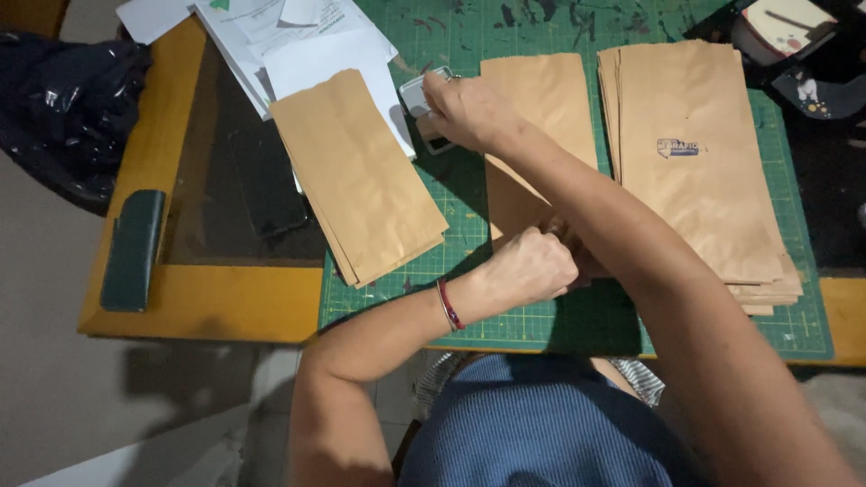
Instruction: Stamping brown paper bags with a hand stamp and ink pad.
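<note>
Right hand: I saw the right hand [465,108] reaching across the mat, fingers closed around a grey stamp [420,97] near the mat's top edge.
Left hand: the left hand [532,263] was curled into a loose fist, pressing down the near end of the middle paper bag [532,108].
Middle bag: it lay flat on the green cutting mat [469,225], between two stacks.
Left stack: brown bags [356,176], angled, overlapping white papers [307,45].
Right stack: printed bags [695,162], squared up.
Table edge: a dark green case [133,250].
</note>
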